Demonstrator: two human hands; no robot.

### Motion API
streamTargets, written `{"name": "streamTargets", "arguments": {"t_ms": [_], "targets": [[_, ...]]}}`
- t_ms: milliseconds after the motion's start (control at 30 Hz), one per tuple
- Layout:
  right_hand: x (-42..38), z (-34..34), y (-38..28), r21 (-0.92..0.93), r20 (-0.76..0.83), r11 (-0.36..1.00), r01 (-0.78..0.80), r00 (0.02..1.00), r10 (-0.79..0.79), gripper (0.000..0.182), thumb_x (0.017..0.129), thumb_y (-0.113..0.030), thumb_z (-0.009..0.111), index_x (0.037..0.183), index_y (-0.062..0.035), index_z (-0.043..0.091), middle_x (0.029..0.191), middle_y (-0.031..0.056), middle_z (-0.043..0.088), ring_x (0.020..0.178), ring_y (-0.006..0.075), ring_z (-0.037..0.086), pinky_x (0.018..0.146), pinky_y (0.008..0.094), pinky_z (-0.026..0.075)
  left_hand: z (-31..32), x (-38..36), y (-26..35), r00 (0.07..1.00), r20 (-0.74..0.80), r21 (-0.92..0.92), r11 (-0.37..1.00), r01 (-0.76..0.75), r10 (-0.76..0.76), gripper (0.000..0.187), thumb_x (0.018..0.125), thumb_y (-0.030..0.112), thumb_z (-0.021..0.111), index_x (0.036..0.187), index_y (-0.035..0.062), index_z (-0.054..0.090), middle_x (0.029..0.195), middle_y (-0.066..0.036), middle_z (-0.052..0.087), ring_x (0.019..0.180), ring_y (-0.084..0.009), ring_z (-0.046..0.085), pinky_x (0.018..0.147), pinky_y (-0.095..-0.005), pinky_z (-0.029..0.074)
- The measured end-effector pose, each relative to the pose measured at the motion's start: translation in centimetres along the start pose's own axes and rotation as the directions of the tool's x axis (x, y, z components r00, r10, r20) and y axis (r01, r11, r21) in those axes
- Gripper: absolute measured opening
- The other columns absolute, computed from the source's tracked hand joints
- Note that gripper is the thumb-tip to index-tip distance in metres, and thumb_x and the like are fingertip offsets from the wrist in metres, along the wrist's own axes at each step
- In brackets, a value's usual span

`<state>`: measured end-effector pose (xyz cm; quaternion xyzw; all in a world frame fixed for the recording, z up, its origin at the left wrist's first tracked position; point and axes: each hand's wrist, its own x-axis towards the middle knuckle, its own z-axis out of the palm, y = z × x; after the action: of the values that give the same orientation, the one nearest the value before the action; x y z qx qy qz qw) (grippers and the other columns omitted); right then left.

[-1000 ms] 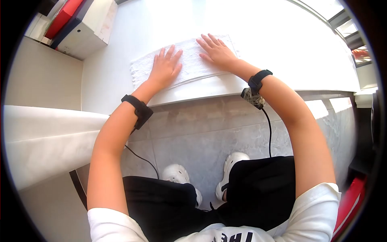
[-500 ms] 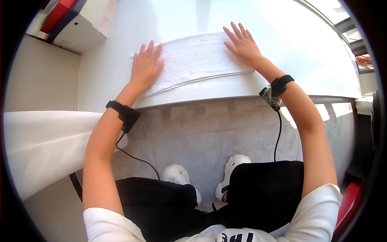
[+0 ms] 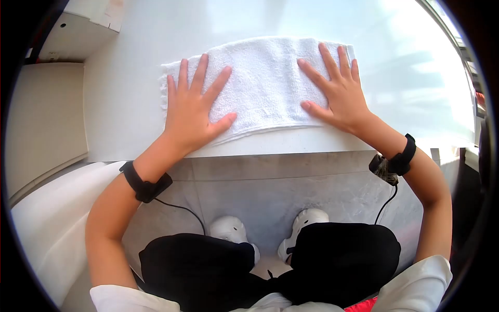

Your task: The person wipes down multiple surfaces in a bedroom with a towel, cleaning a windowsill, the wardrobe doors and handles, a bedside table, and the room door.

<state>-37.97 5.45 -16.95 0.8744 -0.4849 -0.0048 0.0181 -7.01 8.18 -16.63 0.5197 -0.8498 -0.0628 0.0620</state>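
Observation:
A folded white towel lies flat along the front part of a white table. My left hand rests on its left end, palm down with the fingers spread. On the right end lies my right hand, also palm down and open, its thumb pointing inward. A slight crease runs through the towel near the right fingertips. The towel's front edge is close to the table's front edge, and its left edge shows small ruffles beside my left hand.
At the upper left stands a white box with a small round hole. White fabric hangs at the left. Black wrist straps with cables hang from both forearms. A window frame borders the table at the right.
The towel and both hands appear nearer and larger in view. My hands now lie further onto the towel with fingers more widely spread, and a crease shows near my right hand.

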Motion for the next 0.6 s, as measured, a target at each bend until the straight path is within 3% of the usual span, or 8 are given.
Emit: {"name": "streamTargets", "arguments": {"t_ms": [100,267,433,467,533,600], "targets": [[-0.3,-0.6,-1.3,0.066,0.050,0.997,0.043,0.998,-0.046,0.066,0.080,-0.064,0.045,0.139,-0.0356,0.036,0.150,0.0173,0.016,0.135,0.0496,0.007,0.101,0.0692,0.010,-0.7,-0.9,0.2,0.986,0.095,-0.099,0.987,-0.126,0.135,0.073,0.070,0.046,0.061,0.135,0.0190,0.045,0.149,-0.020,0.020,0.135,-0.0463,0.015,0.104,-0.0637,0.013],[-0.4,-0.9,-1.5,0.166,0.079,0.985,0.042,0.995,-0.056,0.064,0.079,-0.060,0.050,0.136,-0.0347,0.040,0.150,0.0163,0.017,0.135,0.0480,0.009,0.100,0.0693,0.013,-1.0,-0.4,0.3,0.968,0.169,-0.218,0.965,-0.145,0.184,0.067,0.078,0.043,0.056,0.136,0.0115,0.043,0.147,-0.017,0.027,0.137,-0.0356,0.021,0.109,-0.0492,0.020],[0.1,-1.8,-2.3,0.178,0.075,0.984,-0.012,0.997,-0.001,0.054,0.085,-0.047,0.049,0.136,-0.0296,0.042,0.148,0.0111,0.025,0.135,0.0418,0.018,0.103,0.0632,0.019,-1.9,-0.4,0.4,0.966,0.177,-0.236,0.961,-0.146,0.190,0.056,0.086,0.033,0.050,0.137,0.0120,0.041,0.145,-0.014,0.032,0.136,-0.0334,0.026,0.109,-0.0468,0.024],[0.1,-1.7,-2.6,0.167,0.059,0.985,-0.038,0.998,0.029,0.052,0.087,-0.036,0.049,0.137,-0.0224,0.042,0.147,0.0100,0.029,0.135,0.0376,0.023,0.105,0.0577,0.021,-1.8,-0.3,0.5,0.965,0.184,-0.236,0.962,-0.139,0.185,0.055,0.087,0.031,0.050,0.137,0.0120,0.040,0.145,-0.014,0.031,0.136,-0.0335,0.026,0.108,-0.0469,0.024],[0.3,-1.1,-3.7,0.222,0.008,0.962,-0.158,0.987,0.160,0.052,0.086,-0.031,0.050,0.136,-0.0176,0.042,0.146,0.0111,0.030,0.135,0.0368,0.024,0.106,0.0545,0.023,-1.7,-0.3,1.4,0.970,0.177,-0.263,0.958,-0.115,0.165,0.054,0.087,0.023,0.050,0.138,0.0127,0.039,0.145,-0.015,0.031,0.135,-0.0348,0.026,0.108,-0.0478,0.025],[1.6,-1.0,-6.8,0.317,-0.072,0.897,-0.307,0.936,0.346,0.053,0.084,-0.023,0.051,0.134,-0.0071,0.043,0.145,0.0144,0.032,0.135,0.0364,0.025,0.108,0.0481,0.024,-1.2,-1.0,2.8,0.994,0.101,-0.245,0.967,0.067,-0.044,0.054,0.086,0.021,0.050,0.138,0.0111,0.038,0.145,-0.016,0.031,0.135,-0.0353,0.026,0.107,-0.0484,0.025]]}}
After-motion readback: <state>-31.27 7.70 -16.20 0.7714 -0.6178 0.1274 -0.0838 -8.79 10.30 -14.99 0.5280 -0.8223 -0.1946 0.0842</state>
